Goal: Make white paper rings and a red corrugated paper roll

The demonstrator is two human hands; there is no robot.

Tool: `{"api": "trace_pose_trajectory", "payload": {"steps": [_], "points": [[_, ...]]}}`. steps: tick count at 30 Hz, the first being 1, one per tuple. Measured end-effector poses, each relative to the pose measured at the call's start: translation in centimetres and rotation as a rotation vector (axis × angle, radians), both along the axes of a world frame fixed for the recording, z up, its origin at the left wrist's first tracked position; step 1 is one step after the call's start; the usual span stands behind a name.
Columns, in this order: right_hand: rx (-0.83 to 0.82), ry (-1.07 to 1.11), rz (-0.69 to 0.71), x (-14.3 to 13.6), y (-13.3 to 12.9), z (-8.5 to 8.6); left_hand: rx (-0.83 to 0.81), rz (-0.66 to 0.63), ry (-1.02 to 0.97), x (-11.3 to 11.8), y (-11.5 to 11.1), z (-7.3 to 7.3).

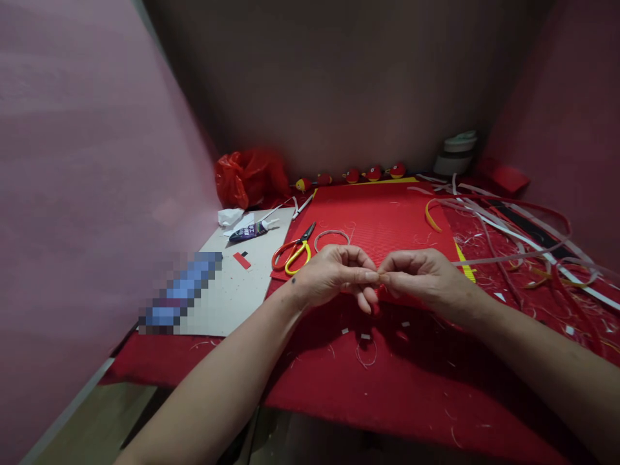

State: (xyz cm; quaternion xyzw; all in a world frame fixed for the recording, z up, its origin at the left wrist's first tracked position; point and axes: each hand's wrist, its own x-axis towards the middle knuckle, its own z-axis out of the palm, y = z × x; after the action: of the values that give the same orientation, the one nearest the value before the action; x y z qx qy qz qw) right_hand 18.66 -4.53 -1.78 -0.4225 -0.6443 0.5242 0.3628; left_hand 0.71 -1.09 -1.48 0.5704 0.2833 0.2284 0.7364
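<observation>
My left hand and my right hand meet fingertip to fingertip over the near edge of a red corrugated sheet. Both pinch thumb against forefinger. What lies between the fingertips is too small and hidden to name. A bit of dark red shows below my left fingers, but I cannot tell whether it is held. Scissors with one red and one yellow handle lie just left of my left hand, blades partly apart. A thin pale strip curled into a ring rests beside them on the sheet.
A grey board at left bears a glue tube and a small red piece. Behind stand a red plastic bag, several small red bird-like figures and a lidded container. Tangled paper strips cover the right side.
</observation>
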Motion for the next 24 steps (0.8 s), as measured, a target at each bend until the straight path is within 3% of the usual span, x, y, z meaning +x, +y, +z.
{"api": "trace_pose_trajectory", "payload": {"steps": [10,17,19,24], "points": [[0.117,-0.11,-0.104,-0.1,0.1,-0.5,0.264,0.152,0.188,0.8,-1.0,1.3],[0.222,-0.199,-0.137,-0.1,0.4,-0.7,0.767,0.342,0.361,1.3,-1.5,0.2],[0.237,-0.222,-0.149,-0.1,0.4,-0.5,0.729,0.347,0.358,1.5,-1.6,0.0],[0.275,-0.267,-0.132,-0.2,0.3,-0.6,0.339,0.304,0.276,1.9,-1.8,0.3]]}}
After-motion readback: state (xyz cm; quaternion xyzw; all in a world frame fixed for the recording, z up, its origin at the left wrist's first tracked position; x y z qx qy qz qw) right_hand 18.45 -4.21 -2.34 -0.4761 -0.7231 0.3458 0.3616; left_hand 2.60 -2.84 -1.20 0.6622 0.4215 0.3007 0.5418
